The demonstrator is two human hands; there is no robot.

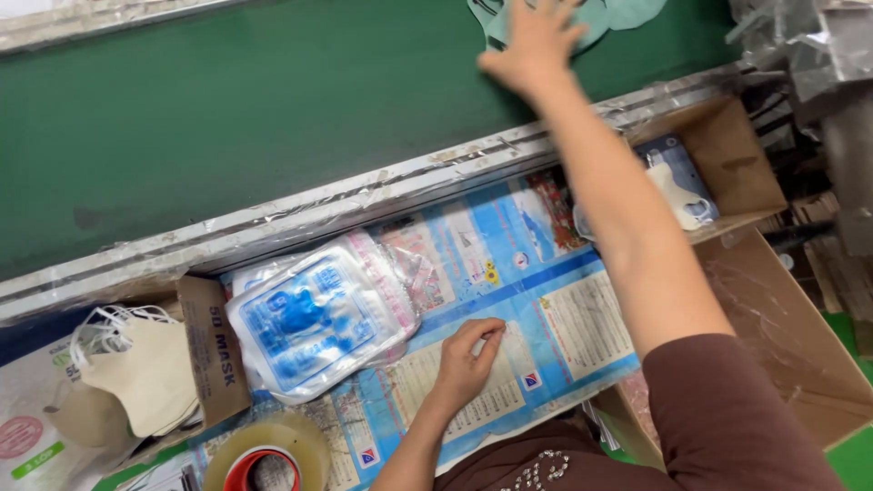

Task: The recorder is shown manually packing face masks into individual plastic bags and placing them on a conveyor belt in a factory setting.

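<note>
My right hand (pixel 536 41) reaches far forward onto the green conveyor belt (pixel 227 118), fingers spread flat on pale green face masks (pixel 605 16) at the top edge. My left hand (pixel 468 359) rests on the printed blue paper sheet (pixel 527 273) covering the work surface, fingers curled with the fingertips together; I cannot tell if they pinch anything. A stack of clear blue-printed plastic pouches (pixel 314 318) lies just left of that hand.
A cardboard box (pixel 214 350) of beige masks (pixel 150 373) stands at the left. A tape roll (pixel 268 459) lies at the bottom. A box (pixel 727 155) with a mask and pouch stands at the right, a larger plastic-lined carton (pixel 800 336) below it. A metal rail (pixel 364 195) borders the belt.
</note>
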